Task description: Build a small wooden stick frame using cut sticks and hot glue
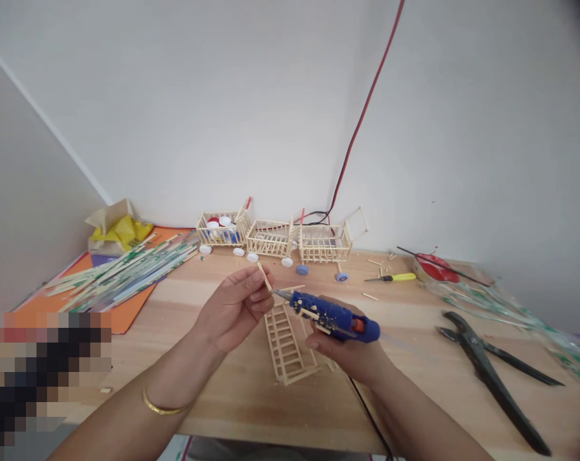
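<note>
My left hand [239, 301] pinches a short wooden stick [265, 276] between thumb and fingers, tilted over the table. My right hand [347, 352] is wrapped round a blue glue gun [333, 315], spotted with dried glue, its nozzle pointing left and at or very near the stick's lower end. Below both hands a small frame of glued sticks [286, 349], with ladder-like rungs, lies on the table. Part of it is hidden behind the glue gun and my right hand.
Several small stick carts [271, 238] stand along the wall. Left, bundled wrapped sticks [131, 269] lie on an orange sheet [127, 314]. At right are a yellow-handled cutter [399, 277], a red tape roll [436, 267] and large black pliers [486, 365]. A black cord [369, 413] crosses the front edge.
</note>
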Demonstrator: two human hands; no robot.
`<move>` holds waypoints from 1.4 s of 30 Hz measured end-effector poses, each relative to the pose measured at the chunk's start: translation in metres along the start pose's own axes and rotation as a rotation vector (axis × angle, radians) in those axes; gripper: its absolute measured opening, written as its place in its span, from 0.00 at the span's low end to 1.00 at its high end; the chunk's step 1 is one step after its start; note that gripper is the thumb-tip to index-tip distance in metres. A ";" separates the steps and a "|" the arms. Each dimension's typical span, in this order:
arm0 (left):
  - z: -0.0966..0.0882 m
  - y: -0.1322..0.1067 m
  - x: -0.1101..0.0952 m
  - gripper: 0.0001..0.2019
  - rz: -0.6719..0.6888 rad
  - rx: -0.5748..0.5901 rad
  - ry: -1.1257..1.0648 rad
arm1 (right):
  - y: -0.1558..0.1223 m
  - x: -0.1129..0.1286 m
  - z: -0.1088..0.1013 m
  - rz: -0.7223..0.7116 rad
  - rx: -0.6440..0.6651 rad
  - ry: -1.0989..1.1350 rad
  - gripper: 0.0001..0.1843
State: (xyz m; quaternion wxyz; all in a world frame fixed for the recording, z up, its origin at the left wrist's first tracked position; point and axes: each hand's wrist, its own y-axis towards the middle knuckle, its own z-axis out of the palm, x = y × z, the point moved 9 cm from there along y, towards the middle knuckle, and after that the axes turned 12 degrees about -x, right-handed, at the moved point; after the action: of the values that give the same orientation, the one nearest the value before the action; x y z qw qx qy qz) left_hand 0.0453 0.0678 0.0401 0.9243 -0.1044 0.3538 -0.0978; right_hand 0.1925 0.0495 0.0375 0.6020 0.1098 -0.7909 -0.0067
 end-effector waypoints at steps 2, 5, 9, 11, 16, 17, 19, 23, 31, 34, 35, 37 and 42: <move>0.000 0.000 0.000 0.05 0.000 0.004 -0.003 | 0.000 0.000 0.000 0.005 0.003 -0.003 0.12; 0.000 0.000 0.001 0.05 -0.005 0.010 -0.012 | 0.001 -0.001 -0.001 0.007 -0.003 -0.014 0.12; -0.001 0.001 0.003 0.04 -0.022 0.019 -0.030 | 0.001 0.002 -0.001 -0.009 -0.009 -0.031 0.13; -0.001 0.001 0.004 0.04 -0.028 0.025 -0.044 | 0.001 0.004 0.001 -0.023 -0.012 -0.055 0.14; 0.001 -0.001 -0.002 0.06 -0.025 0.032 -0.110 | 0.011 -0.002 -0.018 -0.107 -0.143 -0.358 0.18; 0.001 -0.001 -0.003 0.07 -0.021 0.034 -0.116 | 0.015 -0.006 -0.028 -0.123 -0.194 -0.485 0.18; 0.002 -0.001 -0.006 0.08 -0.011 0.038 -0.107 | 0.022 -0.017 -0.052 -0.122 -0.282 -0.761 0.17; 0.002 0.001 -0.010 0.09 0.045 0.053 -0.028 | 0.031 -0.050 -0.093 0.015 -0.286 -1.065 0.12; -0.009 0.004 -0.022 0.13 0.249 -0.021 0.341 | 0.022 -0.056 -0.095 0.096 -0.104 -0.983 0.19; -0.007 0.001 -0.022 0.15 0.265 -0.030 0.472 | 0.016 0.001 -0.079 -0.187 -0.172 -0.911 0.14; -0.006 0.000 -0.020 0.16 0.262 -0.022 0.510 | 0.011 0.026 -0.067 -0.325 -0.173 -0.841 0.11; -0.002 -0.003 -0.015 0.18 0.239 0.005 0.575 | -0.001 0.073 -0.042 -0.585 -0.173 -0.732 0.11; 0.004 -0.008 -0.001 0.21 0.176 0.114 0.686 | -0.018 0.113 0.020 -0.895 -0.056 -0.826 0.16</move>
State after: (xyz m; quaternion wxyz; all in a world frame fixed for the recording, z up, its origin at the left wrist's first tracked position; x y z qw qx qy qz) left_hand 0.0461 0.0611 0.0456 0.7610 0.0171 0.6450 -0.0669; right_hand 0.1478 0.0088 0.1363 0.1870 0.4039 -0.8357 -0.3217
